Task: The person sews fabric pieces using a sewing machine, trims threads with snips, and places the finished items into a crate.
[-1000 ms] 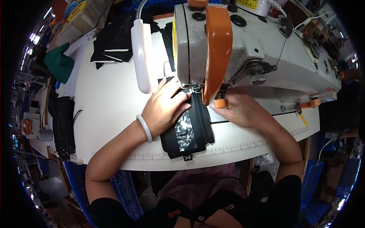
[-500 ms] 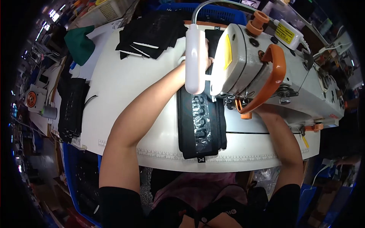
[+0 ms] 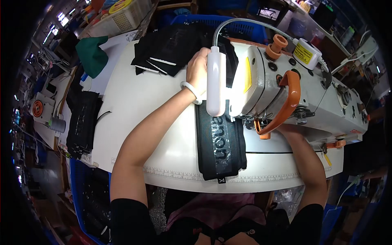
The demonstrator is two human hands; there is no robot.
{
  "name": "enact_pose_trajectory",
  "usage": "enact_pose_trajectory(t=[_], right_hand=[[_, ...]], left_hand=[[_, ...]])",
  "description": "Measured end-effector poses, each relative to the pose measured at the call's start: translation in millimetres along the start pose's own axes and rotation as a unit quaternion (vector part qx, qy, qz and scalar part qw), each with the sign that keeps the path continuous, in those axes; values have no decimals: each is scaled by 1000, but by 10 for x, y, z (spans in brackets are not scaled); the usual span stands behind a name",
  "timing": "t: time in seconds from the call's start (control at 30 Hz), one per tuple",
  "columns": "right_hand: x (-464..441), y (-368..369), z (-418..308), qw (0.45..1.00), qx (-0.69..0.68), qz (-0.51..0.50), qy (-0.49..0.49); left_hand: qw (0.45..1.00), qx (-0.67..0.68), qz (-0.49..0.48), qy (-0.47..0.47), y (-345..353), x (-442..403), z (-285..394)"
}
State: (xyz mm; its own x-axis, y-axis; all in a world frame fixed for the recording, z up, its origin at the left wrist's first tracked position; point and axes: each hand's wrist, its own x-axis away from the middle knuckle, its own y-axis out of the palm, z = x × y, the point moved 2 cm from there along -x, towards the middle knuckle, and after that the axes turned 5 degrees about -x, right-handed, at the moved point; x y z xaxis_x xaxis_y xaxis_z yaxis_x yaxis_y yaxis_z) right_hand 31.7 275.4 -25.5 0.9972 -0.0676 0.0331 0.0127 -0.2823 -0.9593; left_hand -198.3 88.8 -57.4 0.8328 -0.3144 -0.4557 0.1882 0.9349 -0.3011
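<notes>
My left hand (image 3: 197, 70) is beside the white lamp (image 3: 215, 83), its fingers curled toward a black fabric piece (image 3: 232, 61) behind the lamp. The lamp hides the fingertips. A white band (image 3: 190, 90) circles that wrist. Below the lamp, a stack of black fabric strips (image 3: 202, 147) lies on the table, its top panel bearing shiny raised lettering. To the right stands a sewing machine (image 3: 265, 77) with an orange handle (image 3: 293, 94). My right forearm (image 3: 304, 153) reaches under the machine arm, which hides the right hand.
More black fabric pieces (image 3: 163, 53) are piled at the back of the white table (image 3: 122, 110). A green cloth (image 3: 92, 55) and a dark lettered bundle (image 3: 83, 122) lie at the left. Blue baskets stand behind and below left. A yellow-handled tool (image 3: 327, 159) rests at the right.
My left hand has come back from behind the lamp to its left side, and the black fabric there has shifted. The view has tilted slightly. My right arm stays under the machine.
</notes>
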Motion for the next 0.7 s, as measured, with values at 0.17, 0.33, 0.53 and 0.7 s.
enact_pose_trajectory(t=[0.17,0.33,0.53,0.7], right_hand=[[-26,-10,15,1000,-8,-4,2],[19,0,20,1000,-16,-11,11],[-16,-10,-3,1000,-22,-16,16],[-30,-11,26,999,-21,-19,23]], left_hand=[[996,-57,-44,-46,133,-94,-146],[997,21,-4,-69,162,-33,137],[997,-54,1,48,-43,-9,274],[980,-189,-7,62,108,-1,107]])
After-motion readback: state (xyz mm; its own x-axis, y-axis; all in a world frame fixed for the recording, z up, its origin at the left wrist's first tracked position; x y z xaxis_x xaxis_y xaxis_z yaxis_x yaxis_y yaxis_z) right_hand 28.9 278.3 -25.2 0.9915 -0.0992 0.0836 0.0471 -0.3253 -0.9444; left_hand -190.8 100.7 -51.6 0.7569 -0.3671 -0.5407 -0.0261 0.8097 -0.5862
